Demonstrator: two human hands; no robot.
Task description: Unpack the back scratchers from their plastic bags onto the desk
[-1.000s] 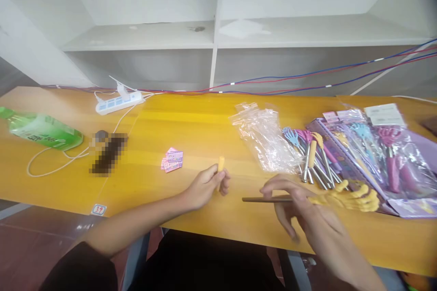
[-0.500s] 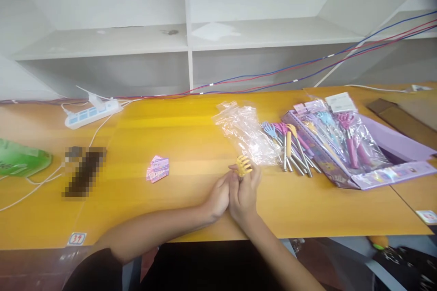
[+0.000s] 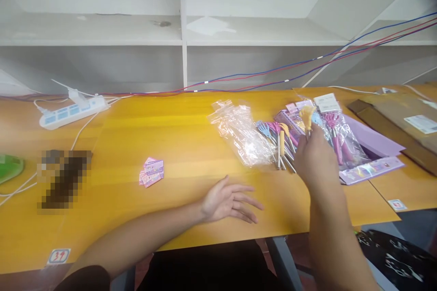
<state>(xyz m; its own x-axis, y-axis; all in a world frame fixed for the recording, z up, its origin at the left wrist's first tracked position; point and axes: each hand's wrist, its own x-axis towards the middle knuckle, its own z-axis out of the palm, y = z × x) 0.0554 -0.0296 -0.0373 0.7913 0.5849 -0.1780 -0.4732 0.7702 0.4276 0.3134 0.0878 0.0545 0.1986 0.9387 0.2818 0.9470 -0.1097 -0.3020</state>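
Note:
My right hand (image 3: 314, 157) is closed on a yellow claw-headed back scratcher (image 3: 307, 116), its head sticking up above the fingers. That hand is over the right side of the table, in front of a purple display box (image 3: 373, 170) and partly hiding it. In the box lie back scratchers in clear bags, among them a pink one (image 3: 336, 138). Left of the hand is a pile of loose back scratchers (image 3: 282, 143) with metal rods. My left hand (image 3: 230, 202) is open and holds nothing, fingers spread, near the table's front edge.
Clear plastic bags (image 3: 241, 134) lie beside the loose pile. Small pink-purple cards (image 3: 152, 173) are on the table at left. A white power strip (image 3: 73, 112) stands near the shelf (image 3: 112, 32). Flattened cardboard (image 3: 399, 122) lies at far right.
My hands, together around the yellow back scratcher before, have parted. The right carried it right, toward the box. My left hand let go and opened. The camera view has shifted slightly right.

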